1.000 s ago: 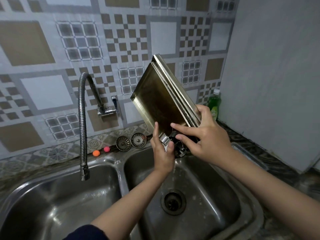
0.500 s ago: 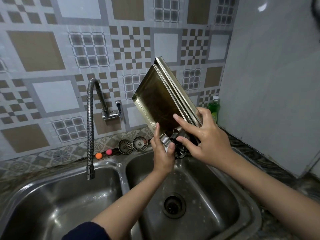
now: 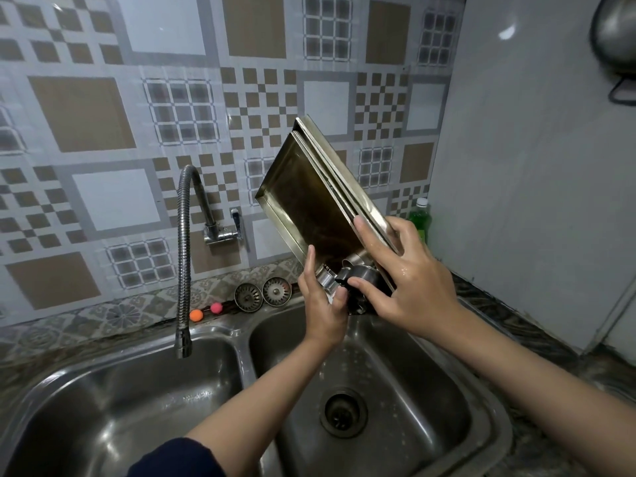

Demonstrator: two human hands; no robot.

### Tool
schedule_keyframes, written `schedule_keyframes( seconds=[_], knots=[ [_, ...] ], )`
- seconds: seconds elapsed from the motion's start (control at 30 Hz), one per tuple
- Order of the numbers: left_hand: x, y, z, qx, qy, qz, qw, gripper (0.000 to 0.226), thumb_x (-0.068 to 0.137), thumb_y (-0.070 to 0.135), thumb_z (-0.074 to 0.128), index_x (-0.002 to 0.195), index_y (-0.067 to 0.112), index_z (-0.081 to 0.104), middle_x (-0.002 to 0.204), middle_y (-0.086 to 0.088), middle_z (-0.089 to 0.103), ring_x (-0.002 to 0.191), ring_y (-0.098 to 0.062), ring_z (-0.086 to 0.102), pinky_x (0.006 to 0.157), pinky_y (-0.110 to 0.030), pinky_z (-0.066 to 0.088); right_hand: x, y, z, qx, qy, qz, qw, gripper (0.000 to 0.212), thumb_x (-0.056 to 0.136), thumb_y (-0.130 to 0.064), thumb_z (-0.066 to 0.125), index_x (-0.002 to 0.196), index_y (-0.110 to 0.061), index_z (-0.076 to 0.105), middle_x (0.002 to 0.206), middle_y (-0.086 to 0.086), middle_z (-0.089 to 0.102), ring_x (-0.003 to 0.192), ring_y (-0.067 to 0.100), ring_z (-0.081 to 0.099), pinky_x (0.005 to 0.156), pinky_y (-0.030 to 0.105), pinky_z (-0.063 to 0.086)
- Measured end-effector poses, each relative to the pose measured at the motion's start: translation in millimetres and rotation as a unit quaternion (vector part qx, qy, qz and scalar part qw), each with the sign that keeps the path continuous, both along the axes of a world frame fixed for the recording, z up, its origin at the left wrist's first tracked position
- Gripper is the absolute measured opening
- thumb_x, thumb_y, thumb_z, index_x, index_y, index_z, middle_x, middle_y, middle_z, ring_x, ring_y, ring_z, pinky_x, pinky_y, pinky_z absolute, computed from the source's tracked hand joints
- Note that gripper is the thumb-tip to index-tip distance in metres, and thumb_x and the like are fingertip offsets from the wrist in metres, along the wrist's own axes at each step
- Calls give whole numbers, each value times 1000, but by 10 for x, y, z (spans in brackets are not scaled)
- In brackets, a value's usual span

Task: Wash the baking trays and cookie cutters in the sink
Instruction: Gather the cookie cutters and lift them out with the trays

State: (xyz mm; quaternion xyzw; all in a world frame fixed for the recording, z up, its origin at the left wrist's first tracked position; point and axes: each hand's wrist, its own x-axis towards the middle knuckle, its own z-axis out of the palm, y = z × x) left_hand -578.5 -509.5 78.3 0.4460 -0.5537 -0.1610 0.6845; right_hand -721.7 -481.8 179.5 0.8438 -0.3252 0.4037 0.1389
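Unlabelled green bottle (image 3: pixel 419 220) behind tilted baking trays (image 3: pixel 311 197)

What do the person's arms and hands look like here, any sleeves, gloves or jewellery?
Both hands are bare, with no gloves, and no rings or watch show. The left hand belongs to an arm with a dark navy sleeve pushed up near the elbow. The right hand glistens with water drops, its forearm bare to the frame edge.

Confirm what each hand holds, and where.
Right hand grips stacked baking trays at their lower end; left hand pinches a cookie cutter there.
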Motion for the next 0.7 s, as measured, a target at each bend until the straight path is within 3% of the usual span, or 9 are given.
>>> schedule_keyframes(
  seconds=[0.2, 0.33, 0.43, 0.5, 0.6, 0.7],
  knots=[
    [22, 124, 50, -13, -32, 16, 999, 104, 72, 87, 29, 148, 17, 17, 147, 0, 18, 128, 25, 12, 97, 7, 15, -53, 93, -70, 5, -45, 2, 999, 80, 81, -47, 66, 148, -26, 28, 128, 10, 44, 101, 17, 53, 53, 26, 54],
    [38, 294, 10, 48, -46, -14, 998, 97, 65, 90, 37, 145, 41, 13, 141, 10, 18, 122, 28, 16, 95, -1, 20, -118, 162, -239, 59, -101, -2, 993, 81, 81, -51, 61, 150, -33, 22, 129, 5, 40, 101, 7, 46, 61, 19, 51],
    [66, 473, -77, 124, -79, 13, 989, 88, 63, 87, 44, 139, 59, 10, 137, 7, 22, 126, 3, 31, 97, -21, 30, -144, 191, -484, 143, -170, -5, 975, 80, 82, -62, 54, 149, -40, 18, 128, -3, 36, 97, -9, 38, 70, 5, 37],
    [98, 593, -163, 189, -113, 41, 975, 86, 63, 84, 47, 137, 63, 10, 135, 0, 29, 128, -19, 40, 100, -33, 38, -142, 197, -718, 220, -230, -5, 948, 81, 77, -63, 54, 147, -43, 18, 126, -5, 36, 100, -15, 37, 82, 5, 36],
    [175, 786, -327, 284, -154, 75, 943, 87, 59, 89, 42, 136, 64, 11, 132, -7, 34, 125, -29, 45, 100, -44, 43, -91, 208, -1100, 332, -282, -24, 900, 77, 79, -49, 64, 142, -46, 19, 134, 4, 39, 121, 3, 38, 96, 22, 34],
    [289, 990, -535, 360, -181, 98, 910, 90, 57, 94, 36, 137, 61, 13, 136, -12, 34, 127, -35, 43, 103, -46, 41, 37, 294, -1437, 421, -302, -9, 856, 74, 82, -39, 68, 139, -46, 21, 128, 1, 41, 125, 16, 45, 103, 31, 38]
  ],
)
